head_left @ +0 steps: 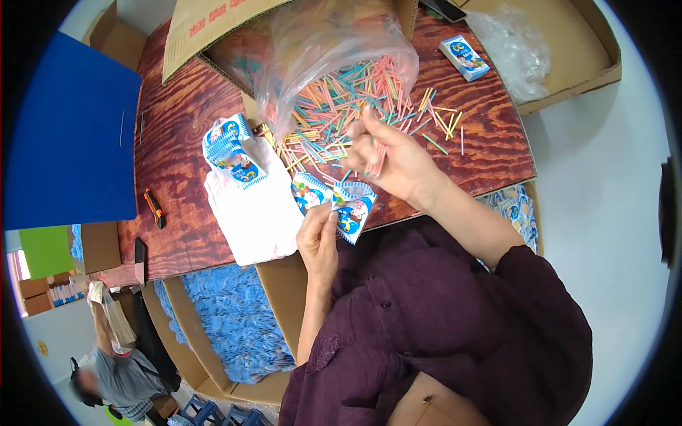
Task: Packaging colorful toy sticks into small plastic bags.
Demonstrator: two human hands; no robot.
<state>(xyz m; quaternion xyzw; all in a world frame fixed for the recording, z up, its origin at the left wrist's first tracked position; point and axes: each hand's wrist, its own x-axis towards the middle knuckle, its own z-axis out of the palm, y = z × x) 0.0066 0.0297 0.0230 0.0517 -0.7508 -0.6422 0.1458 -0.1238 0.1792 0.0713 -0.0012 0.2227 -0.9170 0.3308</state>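
My left hand (pixel 318 245) pinches small blue-and-white printed pouches; one pouch (pixel 355 213) has its mouth spread toward the right, and a second pouch (pixel 307 190) lies beside it at the fingers. Just above and to the right, my right hand (pixel 405 160) is curled around a few thin pink sticks (pixel 378 160), its fingers slightly blurred. Beyond it spreads a heap of thin pastel sticks (pixel 341 99), spilling from a clear plastic bag (pixel 284 50) inside a tipped cardboard box (pixel 213 27). More pouches (pixel 238 160) rest on a white cloth (pixel 249 213) left of my hands.
On the reddish wood-grain table (pixel 185 106) lie an orange-and-black cutter (pixel 154 209) and a small blue-and-white box (pixel 464 58). Cartons of blue packets (pixel 234 319) stand below the front edge. An open carton (pixel 582 50) is far right. Another person (pixel 128 380) is at lower left.
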